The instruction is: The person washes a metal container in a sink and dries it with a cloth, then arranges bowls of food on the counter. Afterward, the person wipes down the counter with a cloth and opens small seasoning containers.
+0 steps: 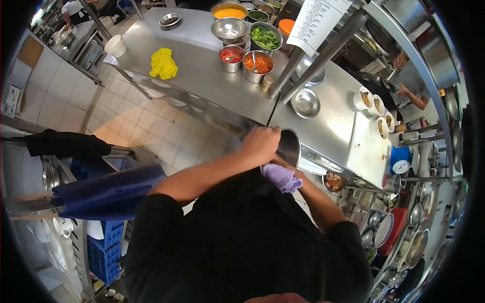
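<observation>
Left hand (260,145) clenched right by the dark pan (289,147), and whatever its fingers close on is hidden. Right hand (284,162) just below, against the purple cloth (283,179); its fingers are mostly covered, so I can't tell how it grips. The pan sits at the counter's (202,76) near edge, close to the seam, and looks tilted. That's the risk: a loose hold through bunched cloth could let it slide off that edge to the floor. Shoved forward, it might clip the steel bowl (305,103) beyond. Right of that, the food cups (362,99) crowd the white board's (359,146) far side; a swinging right elbow looks likelier to catch the board's near end. Further left, red sauce (231,58) and the yellow cloth (163,64), then stacked cups (115,46) by the left end, well apart.
</observation>
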`<state>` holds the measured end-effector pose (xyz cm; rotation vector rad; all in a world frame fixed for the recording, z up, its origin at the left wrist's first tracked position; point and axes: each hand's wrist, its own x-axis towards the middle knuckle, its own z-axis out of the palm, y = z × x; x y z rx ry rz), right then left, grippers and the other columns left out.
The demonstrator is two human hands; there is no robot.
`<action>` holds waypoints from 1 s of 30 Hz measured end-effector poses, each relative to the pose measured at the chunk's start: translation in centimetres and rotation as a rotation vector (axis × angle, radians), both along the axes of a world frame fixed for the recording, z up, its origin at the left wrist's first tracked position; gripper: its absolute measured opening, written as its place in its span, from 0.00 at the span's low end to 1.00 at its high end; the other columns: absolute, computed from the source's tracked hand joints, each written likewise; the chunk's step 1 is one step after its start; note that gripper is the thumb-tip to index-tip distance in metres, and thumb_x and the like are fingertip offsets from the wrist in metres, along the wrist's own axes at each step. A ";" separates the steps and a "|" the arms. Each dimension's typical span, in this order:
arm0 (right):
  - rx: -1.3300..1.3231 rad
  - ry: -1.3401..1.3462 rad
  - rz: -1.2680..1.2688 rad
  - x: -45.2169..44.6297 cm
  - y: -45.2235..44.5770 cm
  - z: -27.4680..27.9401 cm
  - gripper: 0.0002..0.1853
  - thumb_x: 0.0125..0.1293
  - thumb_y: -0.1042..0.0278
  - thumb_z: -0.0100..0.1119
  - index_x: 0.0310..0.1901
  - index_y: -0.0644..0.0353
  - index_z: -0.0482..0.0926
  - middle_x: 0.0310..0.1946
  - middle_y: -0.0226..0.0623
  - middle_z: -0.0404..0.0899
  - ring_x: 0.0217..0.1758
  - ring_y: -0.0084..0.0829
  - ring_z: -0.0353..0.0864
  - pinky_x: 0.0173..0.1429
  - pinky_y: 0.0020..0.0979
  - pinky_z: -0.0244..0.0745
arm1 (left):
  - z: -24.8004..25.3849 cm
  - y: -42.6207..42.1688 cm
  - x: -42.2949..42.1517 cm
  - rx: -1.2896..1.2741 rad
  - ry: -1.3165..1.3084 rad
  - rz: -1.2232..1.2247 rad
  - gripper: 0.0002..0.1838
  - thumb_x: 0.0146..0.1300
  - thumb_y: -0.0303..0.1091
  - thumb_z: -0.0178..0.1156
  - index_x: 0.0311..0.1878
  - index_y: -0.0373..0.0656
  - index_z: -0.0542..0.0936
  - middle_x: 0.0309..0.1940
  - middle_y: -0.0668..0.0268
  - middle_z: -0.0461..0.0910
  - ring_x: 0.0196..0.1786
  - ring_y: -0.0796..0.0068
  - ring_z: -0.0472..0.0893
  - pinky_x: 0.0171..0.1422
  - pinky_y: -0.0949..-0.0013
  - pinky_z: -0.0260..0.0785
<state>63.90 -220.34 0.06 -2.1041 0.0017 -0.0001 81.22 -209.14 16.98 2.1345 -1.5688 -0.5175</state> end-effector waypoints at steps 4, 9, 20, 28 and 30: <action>-0.548 0.348 0.091 1.3 0.2 10.3 0.14 0.65 0.59 0.54 0.44 0.54 0.85 0.46 0.45 0.85 0.54 0.47 0.83 0.57 0.43 0.77 | -0.1 -3.3 -0.4 -0.068 0.012 -0.253 0.10 0.54 0.23 0.59 0.41 0.35 0.80 0.38 0.45 0.83 0.46 0.43 0.83 0.52 0.47 0.74; 0.174 0.184 -0.202 -3.9 -1.1 -0.9 0.14 0.66 0.58 0.53 0.42 0.57 0.83 0.40 0.44 0.85 0.48 0.43 0.83 0.52 0.38 0.77 | -3.2 -5.8 -1.7 0.131 0.086 -0.259 0.17 0.57 0.29 0.61 0.49 0.34 0.78 0.45 0.46 0.83 0.52 0.44 0.82 0.56 0.49 0.74; -0.553 0.084 -0.570 -1.3 2.3 5.8 0.14 0.61 0.53 0.63 0.40 0.55 0.79 0.32 0.35 0.79 0.33 0.37 0.77 0.35 0.38 0.72 | -4.0 -5.3 -4.6 0.000 0.037 -0.113 0.14 0.58 0.29 0.59 0.47 0.36 0.81 0.44 0.48 0.83 0.49 0.44 0.83 0.53 0.48 0.76; 0.468 0.143 -0.257 -6.9 -0.5 -8.3 0.18 0.70 0.63 0.56 0.57 0.63 0.76 0.52 0.37 0.78 0.55 0.32 0.76 0.61 0.34 0.75 | -4.2 -8.7 -4.1 0.255 -0.037 -0.390 0.11 0.55 0.26 0.61 0.42 0.38 0.84 0.42 0.48 0.84 0.52 0.48 0.82 0.56 0.48 0.74; 0.278 0.073 -0.307 -7.2 0.4 -11.0 0.16 0.70 0.63 0.56 0.56 0.62 0.76 0.50 0.38 0.78 0.54 0.34 0.77 0.60 0.34 0.75 | -4.7 -6.5 -4.2 0.346 0.044 -0.200 0.27 0.55 0.28 0.61 0.62 0.41 0.76 0.53 0.48 0.81 0.57 0.47 0.80 0.63 0.49 0.71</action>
